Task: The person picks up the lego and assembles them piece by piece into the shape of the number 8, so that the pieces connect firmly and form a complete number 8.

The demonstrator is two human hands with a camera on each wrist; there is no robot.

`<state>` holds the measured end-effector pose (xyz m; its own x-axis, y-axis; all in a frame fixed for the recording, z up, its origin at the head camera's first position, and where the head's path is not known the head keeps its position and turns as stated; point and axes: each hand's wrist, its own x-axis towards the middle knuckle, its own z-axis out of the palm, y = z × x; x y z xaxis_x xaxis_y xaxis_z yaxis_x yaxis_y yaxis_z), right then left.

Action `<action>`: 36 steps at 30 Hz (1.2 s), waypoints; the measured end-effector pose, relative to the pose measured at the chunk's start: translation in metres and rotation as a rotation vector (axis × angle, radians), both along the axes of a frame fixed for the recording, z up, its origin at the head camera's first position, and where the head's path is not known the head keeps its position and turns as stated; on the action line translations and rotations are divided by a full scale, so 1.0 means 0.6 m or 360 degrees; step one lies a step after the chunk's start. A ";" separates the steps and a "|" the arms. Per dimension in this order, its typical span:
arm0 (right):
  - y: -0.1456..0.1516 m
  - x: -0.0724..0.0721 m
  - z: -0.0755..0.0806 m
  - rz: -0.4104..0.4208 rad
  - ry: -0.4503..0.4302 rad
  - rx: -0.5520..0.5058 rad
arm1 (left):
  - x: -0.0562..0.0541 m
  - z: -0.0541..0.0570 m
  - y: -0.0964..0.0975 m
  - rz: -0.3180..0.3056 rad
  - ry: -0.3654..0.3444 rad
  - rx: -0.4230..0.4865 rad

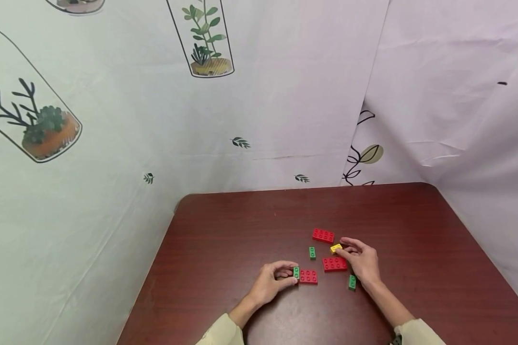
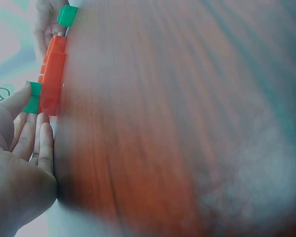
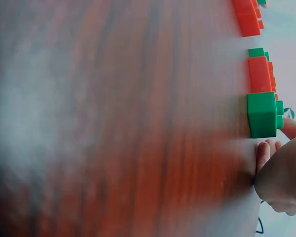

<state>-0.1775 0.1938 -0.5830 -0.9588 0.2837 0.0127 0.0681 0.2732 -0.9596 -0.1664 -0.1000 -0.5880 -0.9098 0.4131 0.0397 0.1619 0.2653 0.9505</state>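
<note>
My left hand point(image 1: 269, 282) pinches a green toy brick point(image 1: 296, 273) between thumb and fingers. In the left wrist view, this green brick point(image 2: 34, 98) sits on the studded side of a red brick point(image 2: 53, 74), at its near end; the head view shows that red brick point(image 1: 308, 277) reaching right from it. My right hand point(image 1: 362, 262) holds a small yellow brick point(image 1: 335, 248) at the thumb and fingertips, just behind another red brick point(image 1: 334, 264). The right wrist view hides the yellow brick. Beside the right wrist stands a green brick point(image 1: 352, 282).
A third red brick point(image 1: 323, 235) lies farther back on the dark wooden table point(image 1: 224, 230). Left of the yellow brick is a small green brick point(image 1: 312, 253). Pale printed cloth point(image 1: 285, 120) hangs behind and beside the table.
</note>
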 end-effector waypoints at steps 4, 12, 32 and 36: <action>0.002 -0.002 0.000 0.0029 -0.0031 0.0097 | 0.000 0.002 -0.001 -0.0004 -0.0007 0.0004; -0.001 -0.005 0.002 0.0082 -0.0070 0.0297 | 0.000 0.003 -0.003 -0.0037 0.0041 0.0044; -0.008 -0.004 -0.002 0.0051 0.0005 0.0453 | 0.002 0.005 -0.002 -0.0027 -0.0007 0.0028; -0.007 -0.003 0.000 0.0049 -0.0006 0.0417 | 0.002 0.005 -0.002 -0.0022 -0.0010 0.0016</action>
